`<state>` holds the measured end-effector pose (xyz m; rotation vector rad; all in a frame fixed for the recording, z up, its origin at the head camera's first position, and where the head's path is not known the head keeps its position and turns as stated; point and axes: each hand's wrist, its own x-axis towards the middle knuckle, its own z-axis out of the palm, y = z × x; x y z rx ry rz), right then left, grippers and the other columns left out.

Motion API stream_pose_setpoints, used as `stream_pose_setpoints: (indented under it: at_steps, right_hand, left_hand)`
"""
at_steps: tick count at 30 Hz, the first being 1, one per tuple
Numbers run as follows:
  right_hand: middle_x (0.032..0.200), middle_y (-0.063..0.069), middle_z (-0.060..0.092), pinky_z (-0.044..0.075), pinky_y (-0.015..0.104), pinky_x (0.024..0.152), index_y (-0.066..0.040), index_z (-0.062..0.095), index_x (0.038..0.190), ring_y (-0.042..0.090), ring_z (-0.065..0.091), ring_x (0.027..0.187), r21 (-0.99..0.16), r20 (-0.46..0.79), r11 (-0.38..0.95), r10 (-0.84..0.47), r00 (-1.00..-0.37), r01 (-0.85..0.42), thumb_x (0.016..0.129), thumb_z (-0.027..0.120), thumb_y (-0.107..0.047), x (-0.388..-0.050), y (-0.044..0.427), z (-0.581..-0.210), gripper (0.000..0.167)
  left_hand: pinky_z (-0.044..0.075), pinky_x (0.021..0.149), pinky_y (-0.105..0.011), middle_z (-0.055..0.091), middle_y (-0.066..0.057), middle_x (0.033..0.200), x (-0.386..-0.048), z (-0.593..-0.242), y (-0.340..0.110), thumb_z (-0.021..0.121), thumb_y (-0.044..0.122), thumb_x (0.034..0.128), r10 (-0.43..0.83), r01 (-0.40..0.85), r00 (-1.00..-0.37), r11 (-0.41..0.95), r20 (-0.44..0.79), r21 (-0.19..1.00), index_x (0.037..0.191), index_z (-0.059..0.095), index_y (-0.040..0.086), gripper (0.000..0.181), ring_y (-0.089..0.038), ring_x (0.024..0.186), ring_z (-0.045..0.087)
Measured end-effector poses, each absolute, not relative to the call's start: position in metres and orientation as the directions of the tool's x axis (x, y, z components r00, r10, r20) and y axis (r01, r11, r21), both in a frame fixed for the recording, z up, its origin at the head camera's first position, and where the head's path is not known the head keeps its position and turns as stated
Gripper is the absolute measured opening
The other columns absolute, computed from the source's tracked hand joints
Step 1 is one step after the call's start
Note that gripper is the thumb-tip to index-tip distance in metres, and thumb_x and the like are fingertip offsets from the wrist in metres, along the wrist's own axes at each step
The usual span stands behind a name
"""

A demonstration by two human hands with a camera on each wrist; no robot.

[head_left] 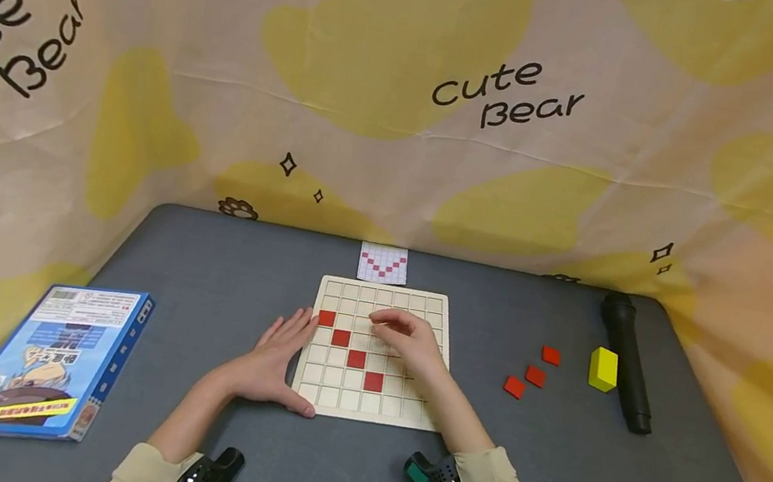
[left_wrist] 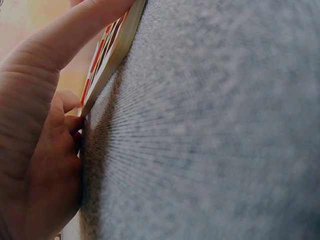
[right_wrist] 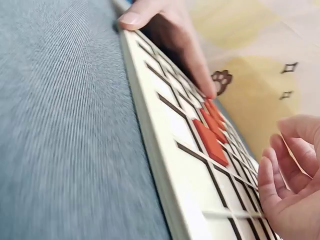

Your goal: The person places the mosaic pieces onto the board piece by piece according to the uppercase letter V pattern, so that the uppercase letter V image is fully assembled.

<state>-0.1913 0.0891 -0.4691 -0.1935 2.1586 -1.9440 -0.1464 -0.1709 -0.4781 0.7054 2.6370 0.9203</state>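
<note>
A cream grid board (head_left: 332,395) lies on the table, with several red square tiles set diagonally in its cells, among them one tile (head_left: 373,382) nearest the front. My left hand (head_left: 270,364) rests along the board's left edge, fingers straight, thumb at the near left corner. Over the right half of the board hovers my right hand (head_left: 415,345), its fingers loosely bent; in the right wrist view these fingers (right_wrist: 270,182) show nothing between them. Right of the board lie three loose red tiles (head_left: 535,376). Behind it is a small card (head_left: 384,264) with a red V pattern.
A blue box (head_left: 45,356) lies at the table's left side. On the right, a yellow block (head_left: 604,369) stands beside a black microphone-shaped object (head_left: 628,363). A patterned cloth (head_left: 386,148) rises behind the grey tabletop (head_left: 319,475).
</note>
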Motion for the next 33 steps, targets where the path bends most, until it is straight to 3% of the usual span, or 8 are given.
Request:
stream_pose_setpoints:
  at_steps: [6,15,21,27,33]
  right_hand:
    - [0.118,0.023,0.063,0.051,0.031,0.083,0.005,0.065,0.119,0.024,0.061,0.096,-0.991,-0.13,0.007,-0.239,-0.962,0.132,0.091,0.069,-0.011,-0.182,0.118,-0.464,0.032]
    - [0.114,0.018,0.066,0.051,0.029,0.08,0.009,0.061,0.122,0.023,0.06,0.093,-0.983,-0.181,0.039,-0.17,-0.969,0.177,0.091,0.07,-0.012,-0.166,0.176,-0.465,0.038]
    - [0.119,0.019,0.064,0.051,0.029,0.079,0.003,0.064,0.121,0.022,0.061,0.097,-0.971,-0.165,0.198,-0.146,-0.975,0.135,0.092,0.07,-0.02,-0.151,0.215,-0.461,0.038]
    - [0.114,0.018,0.067,0.052,0.029,0.076,-0.001,0.066,0.119,0.028,0.061,0.092,-0.919,-0.087,0.395,-0.185,-0.979,0.007,0.093,0.068,-0.022,-0.137,0.253,-0.457,0.033]
    - [0.093,0.005,0.068,0.047,0.025,0.064,-0.01,0.071,0.11,0.016,0.057,0.075,-0.777,0.013,0.622,-0.148,-0.989,-0.103,0.091,0.071,-0.022,-0.126,0.279,-0.459,0.022]
  left_hand:
    - [-0.001,0.114,-0.054,0.003,-0.019,0.162,-0.145,-0.48,-0.173,0.085,0.057,0.0634,0.527,0.368,-0.848,0.667,-0.061,0.648,0.154,0.013,-0.003,0.131,-0.035,0.148,-0.001]
    - [-0.002,0.115,-0.052,0.0,-0.016,0.162,-0.144,-0.48,-0.173,0.085,0.058,0.0625,0.525,0.362,-0.848,0.669,-0.069,0.649,0.155,0.009,-0.002,0.134,-0.031,0.149,-0.003]
    - [-0.002,0.115,-0.052,-0.001,-0.015,0.162,-0.144,-0.479,-0.173,0.085,0.058,0.0633,0.529,0.365,-0.845,0.675,-0.075,0.642,0.155,0.008,-0.002,0.134,-0.031,0.149,-0.004]
    - [-0.002,0.114,-0.054,0.0,-0.019,0.162,-0.144,-0.478,-0.172,0.085,0.056,0.0646,0.535,0.374,-0.843,0.662,-0.059,0.65,0.154,0.009,-0.005,0.132,-0.035,0.148,-0.002]
    - [-0.001,0.114,-0.054,0.001,-0.02,0.161,-0.144,-0.478,-0.172,0.084,0.057,0.0648,0.541,0.388,-0.84,0.659,-0.048,0.645,0.153,0.01,-0.006,0.132,-0.035,0.148,-0.002]
